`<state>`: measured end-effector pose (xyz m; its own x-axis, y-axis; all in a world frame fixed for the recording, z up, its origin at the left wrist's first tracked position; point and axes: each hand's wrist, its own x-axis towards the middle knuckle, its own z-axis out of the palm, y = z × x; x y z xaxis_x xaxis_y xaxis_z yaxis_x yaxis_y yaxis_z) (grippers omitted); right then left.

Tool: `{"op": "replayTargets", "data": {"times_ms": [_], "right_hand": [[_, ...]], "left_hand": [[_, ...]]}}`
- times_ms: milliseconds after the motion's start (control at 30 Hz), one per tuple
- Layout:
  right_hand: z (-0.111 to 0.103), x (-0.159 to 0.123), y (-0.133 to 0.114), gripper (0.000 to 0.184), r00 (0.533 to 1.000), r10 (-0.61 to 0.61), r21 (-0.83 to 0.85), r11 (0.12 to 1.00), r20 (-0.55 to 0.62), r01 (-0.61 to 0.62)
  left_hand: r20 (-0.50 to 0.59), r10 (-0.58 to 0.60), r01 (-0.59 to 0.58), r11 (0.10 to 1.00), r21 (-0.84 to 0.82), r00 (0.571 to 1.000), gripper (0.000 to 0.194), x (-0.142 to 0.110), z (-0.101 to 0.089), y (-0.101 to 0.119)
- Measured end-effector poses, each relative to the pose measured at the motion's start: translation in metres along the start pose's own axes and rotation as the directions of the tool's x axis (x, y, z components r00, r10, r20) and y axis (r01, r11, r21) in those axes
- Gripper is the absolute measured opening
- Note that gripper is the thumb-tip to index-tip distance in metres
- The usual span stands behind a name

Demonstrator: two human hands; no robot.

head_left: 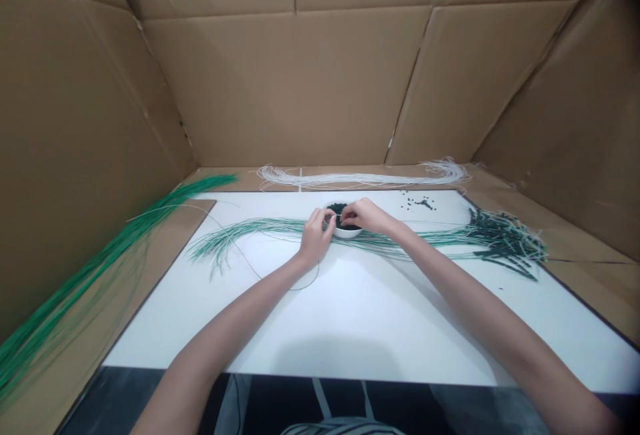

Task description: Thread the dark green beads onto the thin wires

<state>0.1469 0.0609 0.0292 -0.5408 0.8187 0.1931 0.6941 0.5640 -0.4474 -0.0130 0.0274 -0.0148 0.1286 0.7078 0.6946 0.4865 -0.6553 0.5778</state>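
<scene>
Cardboard walls (280, 88) enclosed our white work board (380, 315). Above a small white bowl (346, 233) of dark beads (338, 209), we kept both hands narrow — the left hand (316, 238) and right hand (361, 216) pinching a thin white strand (335, 217) — fingertips close for steadiness.

- a small white bowl (346, 233) – round, upright, heaped with dark green beads (339, 209)
- a thin white wire (243, 260) – its tip raised over the bowl, the rest trailing left in a loose curve
- thin green strands (250, 226) – a long curved sweep passing behind the hands, ending right in a dark, bead-strung tangle (503, 240)
</scene>
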Motion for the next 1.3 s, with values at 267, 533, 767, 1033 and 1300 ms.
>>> {"op": "replayTargets", "data": {"times_ms": [267, 533, 767, 1033, 1300], "right_hand": [[0.003, -0.019, -0.007, 0.022, 0.987, 0.002, 0.222, 0.974, -0.158, 0.034], [0.006, -0.023, -0.003, 0.027, 0.969, 0.068, 0.399, 0.916, -0.237, 0.033], [0.006, -0.024, -0.004, 0.029, 0.96, 0.114, 0.432, 0.902, -0.255, 0.008], [0.007, -0.024, -0.004, 0.028, 0.958, 0.122, 0.439, 0.898, -0.259, 0.004], [0.006, -0.025, -0.006, 0.026, 0.962, 0.106, 0.415, 0.91, -0.253, 0.01]], "left_hand": [[-0.003, 0.005, -0.005, 1.0, -0.008, 1.0, 0.008, 0.0, 0.0, 0.0], [0.021, -0.006, 0.007, 1.0, -0.01, 1.0, 0.008, 0.0, -0.001, 0.003], [0.038, 0.018, -0.016, 0.999, -0.029, 0.999, 0.01, 0.0, -0.003, 0.005], [0.035, 0.02, -0.019, 0.999, -0.03, 0.999, 0.011, 0.0, -0.003, 0.005], [0.047, 0.023, -0.021, 0.999, -0.038, 0.999, 0.011, 0.0, -0.003, 0.004]]}}
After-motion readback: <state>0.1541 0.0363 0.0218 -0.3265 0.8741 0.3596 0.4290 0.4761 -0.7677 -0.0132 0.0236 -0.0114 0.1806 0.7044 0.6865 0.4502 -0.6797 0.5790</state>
